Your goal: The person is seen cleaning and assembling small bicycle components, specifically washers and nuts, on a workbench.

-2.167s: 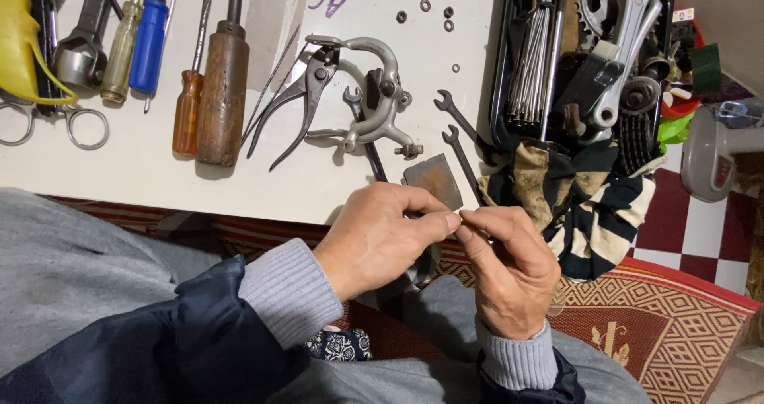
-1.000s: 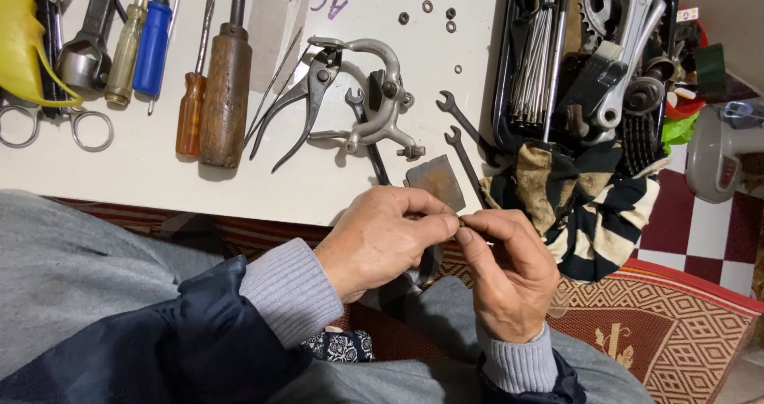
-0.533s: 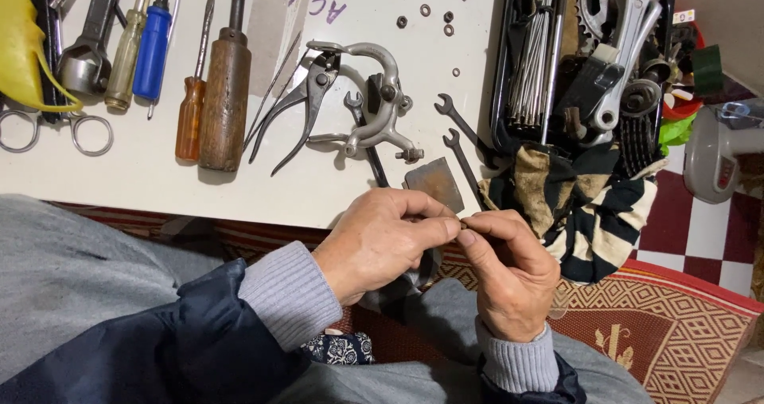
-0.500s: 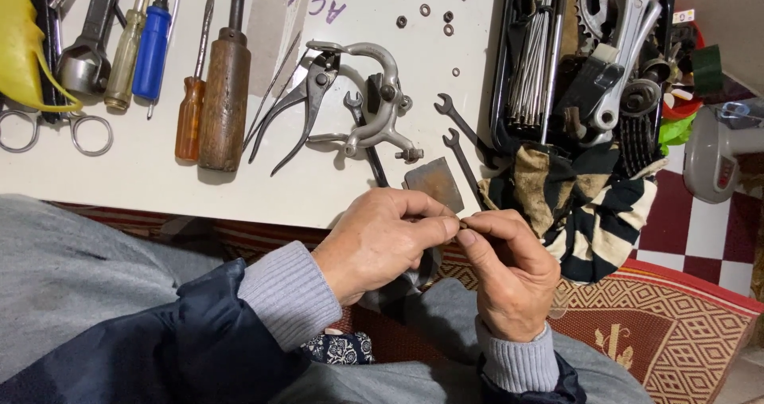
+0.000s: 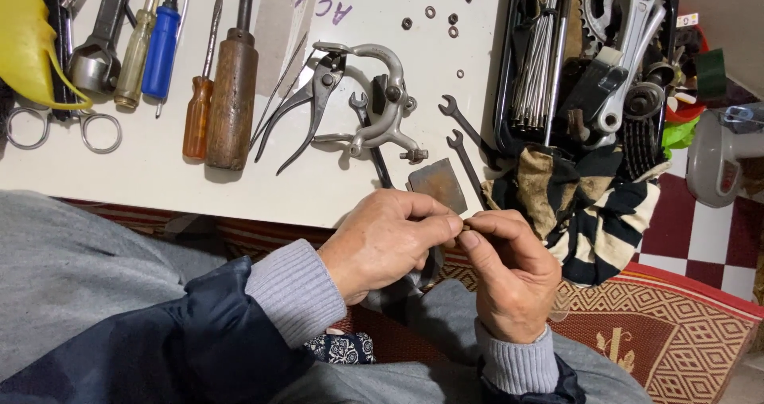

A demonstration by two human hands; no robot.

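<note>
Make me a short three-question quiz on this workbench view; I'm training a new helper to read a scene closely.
1. True or false: the left hand and right hand meet fingertip to fingertip just off the near edge of the white table.
2. Which lies closest to the hands? A) scissors B) flat dark metal piece C) blue-handled screwdriver
3. What lies between the big wooden-handled screwdriver and the brake caliper?

Key: 1. True; they pinch something too small to identify. 2. B. 3. The pliers.
</note>
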